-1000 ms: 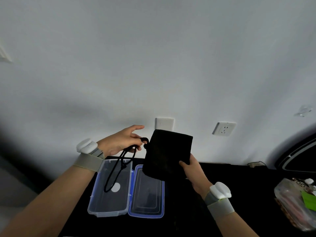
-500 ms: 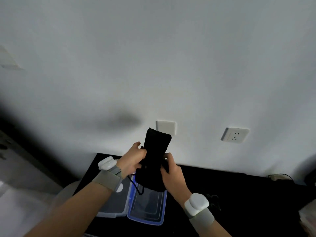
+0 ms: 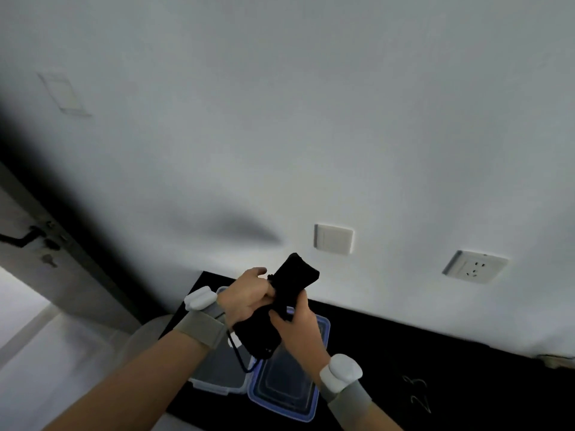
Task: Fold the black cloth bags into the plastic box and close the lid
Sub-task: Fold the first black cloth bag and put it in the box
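While folding is in hand, item: black cloth bag, a narrow tilted strip, held in the air above the plastic box.
Left hand: fingers curled round the bag's middle.
Right hand: thumb and fingers pinching its near edge.
Box: open on the black table; lid flat beside it.
Cord: dangling over the box.
Handling, advised: keep the crease pinched; tuck the cord inside before lowering, lest it foul the rim.

both the left hand and right hand grip a folded black cloth bag above the open plastic box.
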Demonstrator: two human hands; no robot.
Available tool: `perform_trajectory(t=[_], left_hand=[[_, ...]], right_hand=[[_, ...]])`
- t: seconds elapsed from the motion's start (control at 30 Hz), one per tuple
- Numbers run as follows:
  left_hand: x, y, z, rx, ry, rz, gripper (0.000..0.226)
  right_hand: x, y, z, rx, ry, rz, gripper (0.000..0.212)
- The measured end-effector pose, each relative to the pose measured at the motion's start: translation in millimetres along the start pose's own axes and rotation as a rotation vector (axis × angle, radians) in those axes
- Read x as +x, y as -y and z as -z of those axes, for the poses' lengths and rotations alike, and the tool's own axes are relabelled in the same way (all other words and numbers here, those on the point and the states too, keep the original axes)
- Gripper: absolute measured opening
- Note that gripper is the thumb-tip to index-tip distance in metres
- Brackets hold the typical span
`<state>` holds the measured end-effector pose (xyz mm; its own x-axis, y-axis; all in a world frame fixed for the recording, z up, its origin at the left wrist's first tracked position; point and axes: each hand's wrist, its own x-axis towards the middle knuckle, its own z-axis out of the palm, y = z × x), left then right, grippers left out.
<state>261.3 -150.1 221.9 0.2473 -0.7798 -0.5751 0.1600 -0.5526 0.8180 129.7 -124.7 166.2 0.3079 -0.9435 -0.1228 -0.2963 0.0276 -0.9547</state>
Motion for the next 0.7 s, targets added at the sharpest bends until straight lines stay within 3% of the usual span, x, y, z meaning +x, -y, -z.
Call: perform_trajectory(t=[0.17,0.27,0.33,0.43,0.57,0.7], left_hand=[[14.3,-12.3,52.2,-0.019,0.172,-0.046,0.033],[28.5,-8.9,97.2,0.152,0.204,-0.106,0.022],[42.2,-1.9,127.8,0.205,0.146,-0.13,0.024],[72.0,14.6,175.6,0.205,0.098,-0.03,0.028],[95.1,46.0,206.0,0.08,0.259,0.211,0.057],[128.5,82.5,226.3,-0.168,0.374,0.344,0.08]], right_hand=[[15.4,18.1,-29.7,-0.015,-0.152,-0.069,0.027],[24.5,20.6,-50.7,-0.039,-0.213,-0.089,0.024],[27.3,20.0,-65.4,-0.049,-0.236,-0.101,0.024],[37.1,17.1,-96.0,-0.032,-0.302,-0.128,0.023],[41.9,8.7,-116.6,-0.021,-0.352,-0.099,0.021],[51.6,-17.2,-140.1,-0.077,-0.255,-0.06,0.027]])
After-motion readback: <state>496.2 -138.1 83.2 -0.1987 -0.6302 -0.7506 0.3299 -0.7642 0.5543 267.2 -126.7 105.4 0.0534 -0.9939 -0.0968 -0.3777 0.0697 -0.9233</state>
